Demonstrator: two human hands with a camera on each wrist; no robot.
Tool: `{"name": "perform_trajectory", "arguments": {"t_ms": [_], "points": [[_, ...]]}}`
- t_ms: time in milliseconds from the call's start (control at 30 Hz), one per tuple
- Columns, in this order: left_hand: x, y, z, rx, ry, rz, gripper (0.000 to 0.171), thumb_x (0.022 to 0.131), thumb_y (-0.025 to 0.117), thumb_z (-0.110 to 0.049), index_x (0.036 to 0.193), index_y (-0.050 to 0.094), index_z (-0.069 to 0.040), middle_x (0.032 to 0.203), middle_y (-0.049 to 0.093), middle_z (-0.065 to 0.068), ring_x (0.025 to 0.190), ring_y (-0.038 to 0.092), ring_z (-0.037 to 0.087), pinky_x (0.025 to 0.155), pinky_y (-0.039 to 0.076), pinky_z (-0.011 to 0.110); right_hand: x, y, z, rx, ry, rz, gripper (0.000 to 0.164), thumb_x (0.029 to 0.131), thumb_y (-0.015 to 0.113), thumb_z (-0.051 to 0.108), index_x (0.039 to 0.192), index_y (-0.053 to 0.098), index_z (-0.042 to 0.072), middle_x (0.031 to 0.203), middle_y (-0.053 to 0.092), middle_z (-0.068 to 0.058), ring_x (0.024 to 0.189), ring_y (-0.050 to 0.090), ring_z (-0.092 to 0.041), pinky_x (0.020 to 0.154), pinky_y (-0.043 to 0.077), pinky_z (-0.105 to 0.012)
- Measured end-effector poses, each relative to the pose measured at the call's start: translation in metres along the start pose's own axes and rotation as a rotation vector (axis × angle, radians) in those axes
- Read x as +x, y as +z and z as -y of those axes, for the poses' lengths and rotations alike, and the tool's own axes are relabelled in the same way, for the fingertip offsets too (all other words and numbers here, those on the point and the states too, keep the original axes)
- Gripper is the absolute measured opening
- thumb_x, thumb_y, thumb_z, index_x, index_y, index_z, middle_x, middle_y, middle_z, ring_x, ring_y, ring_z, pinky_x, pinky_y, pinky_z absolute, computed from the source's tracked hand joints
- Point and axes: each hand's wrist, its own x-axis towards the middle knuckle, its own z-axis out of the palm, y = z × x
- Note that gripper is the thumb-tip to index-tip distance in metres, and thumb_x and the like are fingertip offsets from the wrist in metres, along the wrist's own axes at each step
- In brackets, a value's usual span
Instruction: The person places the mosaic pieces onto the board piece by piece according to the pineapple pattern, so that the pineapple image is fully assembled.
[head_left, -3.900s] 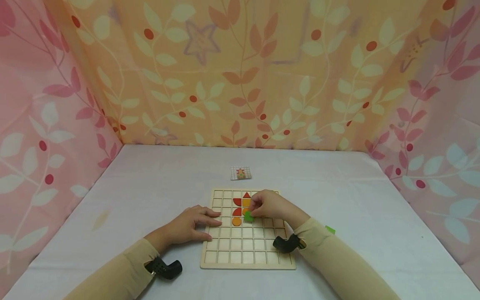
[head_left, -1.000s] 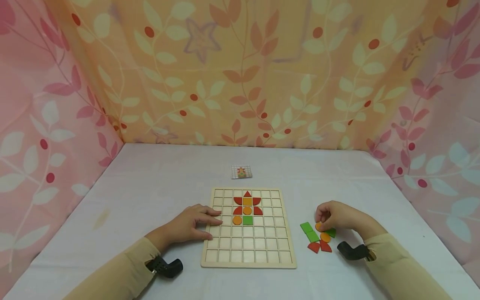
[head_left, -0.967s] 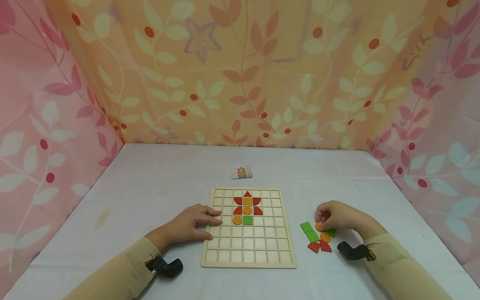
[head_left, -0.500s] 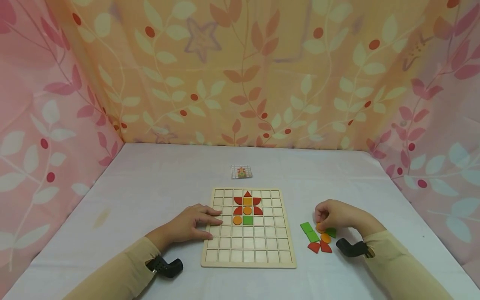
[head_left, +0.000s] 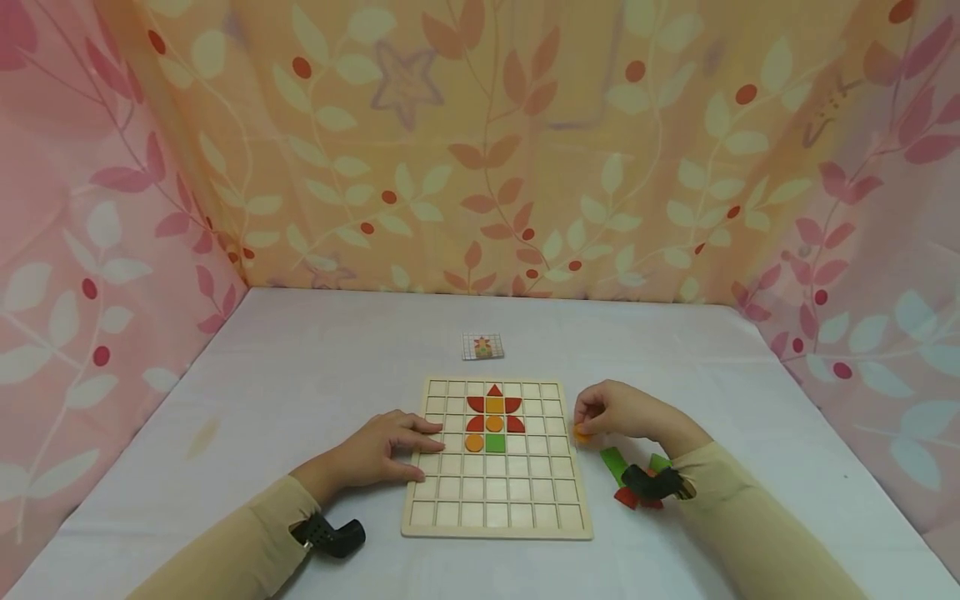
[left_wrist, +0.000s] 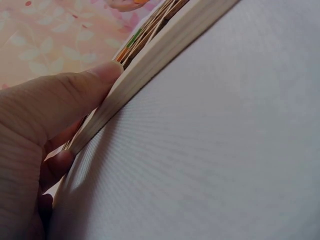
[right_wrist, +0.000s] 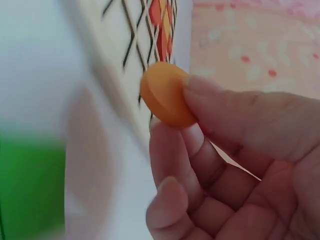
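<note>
Orange disc [right_wrist: 162,95] sits pinched by its rim between the thumb and fingertips of the right hand [head_left: 622,410], at about 3 o'clock of the wooden grid board [head_left: 453,489], right by its edge; whether it is level is hard to tell. The left hand [head_left: 386,450] rests fairly straight-fingered on the board's 9 o'clock side, gripping nothing. A likely home is the vacant cell at 3 o'clock of the green square [head_left: 495,443], mirroring the orange round [head_left: 474,443] at 9 o'clock; the pattern card [head_left: 482,347], beyond the board at 12 o'clock, should settle it. Best to level the disc above the cell, lower it straight between the dividers and release cleanly, sparing the red quarter piece [head_left: 515,425] at that cell's 12 o'clock. Light left-hand pressure should stop the board creeping.
</note>
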Motion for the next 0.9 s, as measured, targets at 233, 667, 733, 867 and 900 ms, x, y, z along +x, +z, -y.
{"name": "perform_trajectory", "arguments": {"t_ms": [233, 667, 733, 867, 900], "points": [[0.000, 0.000, 0.000, 0.005, 0.008, 0.001, 0.045, 0.074, 0.067, -0.052, 0.116, 0.063, -0.035, 0.130, 0.049, -0.016, 0.120, 0.041, 0.013, 0.095, 0.030, 0.049, 0.026, 0.024, 0.021, -0.025, -0.071, 0.000, 0.008, 0.080, 0.069, 0.012, 0.075, 0.063, 0.013, 0.068, 0.058, 0.004, 0.068, 0.050, -0.014, 0.065, 0.040, -0.031], [0.000, -0.002, -0.004, 0.016, 0.016, 0.003, 0.044, 0.075, 0.069, -0.048, 0.116, 0.063, -0.034, 0.130, 0.050, -0.013, 0.118, 0.042, 0.013, 0.094, 0.031, 0.047, 0.049, 0.050, 0.037, -0.037, -0.029, -0.071, 0.012, 0.077, 0.072, 0.012, 0.071, 0.061, 0.014, 0.065, 0.056, 0.004, 0.064, 0.050, -0.012, 0.062, 0.041, -0.028], [0.000, -0.003, -0.004, 0.013, 0.020, 0.003, 0.044, 0.074, 0.070, -0.047, 0.116, 0.064, -0.033, 0.130, 0.051, -0.012, 0.118, 0.042, 0.012, 0.094, 0.032, 0.047, 0.049, 0.052, 0.039, -0.025, -0.018, -0.066, 0.013, 0.077, 0.072, 0.010, 0.070, 0.061, 0.013, 0.064, 0.056, 0.004, 0.062, 0.049, -0.012, 0.061, 0.041, -0.028], [0.000, -0.003, -0.004, 0.017, 0.030, -0.002, 0.044, 0.074, 0.071, -0.045, 0.115, 0.064, -0.032, 0.130, 0.051, -0.011, 0.118, 0.043, 0.012, 0.094, 0.033, 0.046, 0.049, 0.054, 0.042, -0.019, -0.005, -0.071, 0.014, 0.075, 0.074, 0.009, 0.069, 0.061, 0.011, 0.063, 0.057, 0.003, 0.062, 0.049, -0.013, 0.060, 0.041, -0.028], [0.000, -0.003, -0.004, 0.020, 0.032, -0.004, 0.044, 0.074, 0.071, -0.045, 0.115, 0.064, -0.032, 0.130, 0.051, -0.011, 0.118, 0.042, 0.012, 0.094, 0.033, 0.046, 0.049, 0.055, 0.042, -0.023, -0.004, -0.075, 0.014, 0.074, 0.074, 0.010, 0.068, 0.062, 0.011, 0.064, 0.057, 0.003, 0.062, 0.049, -0.013, 0.060, 0.041, -0.028]]}}
